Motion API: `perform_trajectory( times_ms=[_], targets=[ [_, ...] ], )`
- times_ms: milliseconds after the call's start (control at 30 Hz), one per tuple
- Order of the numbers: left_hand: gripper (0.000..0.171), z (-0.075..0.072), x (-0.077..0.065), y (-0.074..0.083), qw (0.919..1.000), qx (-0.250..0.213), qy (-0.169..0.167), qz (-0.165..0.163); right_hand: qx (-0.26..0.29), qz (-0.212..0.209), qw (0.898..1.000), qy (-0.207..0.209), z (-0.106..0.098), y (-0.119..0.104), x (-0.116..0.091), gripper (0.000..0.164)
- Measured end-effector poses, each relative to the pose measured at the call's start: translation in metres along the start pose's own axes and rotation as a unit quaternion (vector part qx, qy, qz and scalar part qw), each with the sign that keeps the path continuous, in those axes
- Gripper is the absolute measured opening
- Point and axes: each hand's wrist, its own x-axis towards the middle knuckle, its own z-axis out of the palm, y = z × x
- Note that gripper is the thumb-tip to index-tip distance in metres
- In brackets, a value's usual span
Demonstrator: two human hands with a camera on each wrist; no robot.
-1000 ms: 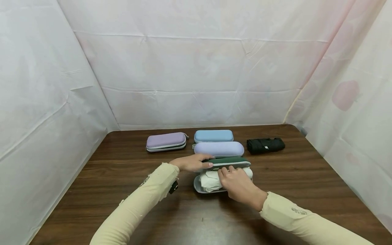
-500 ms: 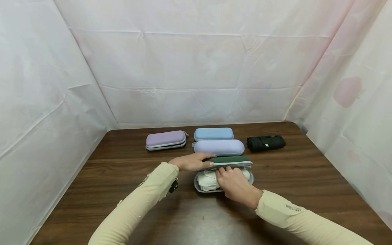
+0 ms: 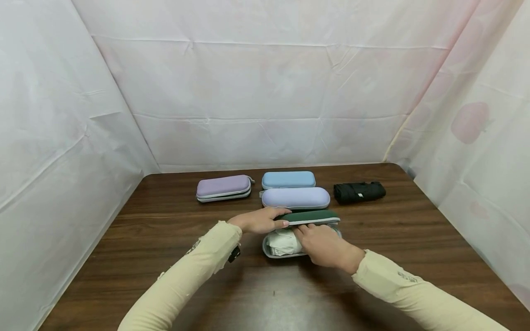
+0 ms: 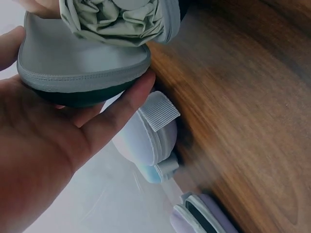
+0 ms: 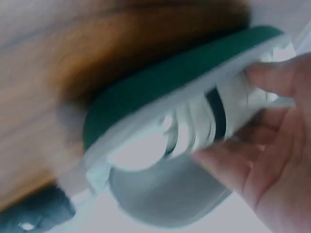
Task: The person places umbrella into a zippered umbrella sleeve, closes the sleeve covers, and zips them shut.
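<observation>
A green zip case with a grey lining stands open on the table, its lid raised. In its lower half lies a compact folded umbrella in pale cloth, with a dark strap around it. My left hand holds the left end of the lid, thumb on the inner side and fingers behind the green shell. My right hand grips the umbrella near its middle, thumb on one side and fingers on the other. That hand hides much of the umbrella in the head view.
Directly behind the green case lies a lavender case, then a light blue case. A purple case, its zip partly undone, lies back left. A black folded bundle lies back right. White sheets enclose the table.
The umbrella sits lower in the green case's base than before. My right fingers reach further under the raised lid. The left hand keeps its place on the lid.
</observation>
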Motion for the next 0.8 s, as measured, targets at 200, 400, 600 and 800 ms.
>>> perform_trajectory(
  times_ms=[200,400,600,800],
  targets=[
    [0.055,0.003,-0.002,0.001,1.0,0.006,0.002,0.001,0.033,-0.103,0.987,0.122,-0.008,0.03,-0.016,0.034],
    [0.06,0.009,-0.007,0.001,0.9976,0.064,0.026,0.003,0.202,-0.031,0.961,0.189,0.0,0.065,-0.025,0.021],
    [0.06,0.024,-0.012,0.008,0.9875,0.133,0.073,0.041,0.385,0.025,0.922,0.036,0.011,0.078,-0.03,0.037],
    [0.064,0.039,-0.018,0.013,0.968,0.209,0.124,0.061,0.428,0.018,0.904,0.011,0.02,0.079,-0.033,0.04]
  ],
)
